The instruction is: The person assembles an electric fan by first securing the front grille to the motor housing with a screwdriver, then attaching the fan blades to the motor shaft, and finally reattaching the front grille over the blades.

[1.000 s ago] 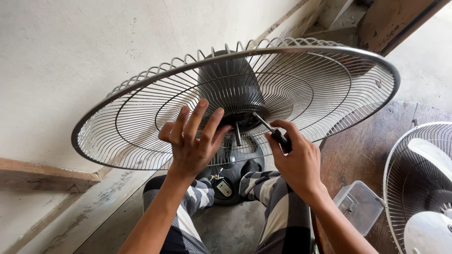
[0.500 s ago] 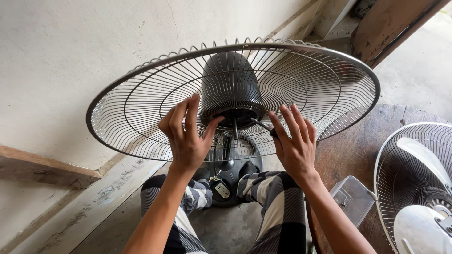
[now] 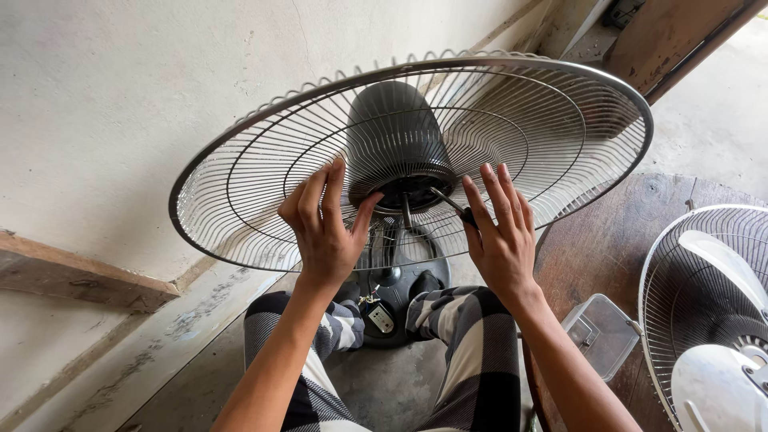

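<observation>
Between both hands, the screwdriver (image 3: 450,204) is angling up-left into the motor hub (image 3: 404,192) behind the wire fan guard (image 3: 240,200), right hand (image 3: 500,236) nearer, fingers splayed, pinning its handle; left hand (image 3: 324,228) is lying open on the guard.

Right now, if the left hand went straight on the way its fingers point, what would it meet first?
The left hand points up into the wire fan guard; its fingertips look already at the wires. Just beyond lies the dark motor housing, though depth is hard to judge.
</observation>
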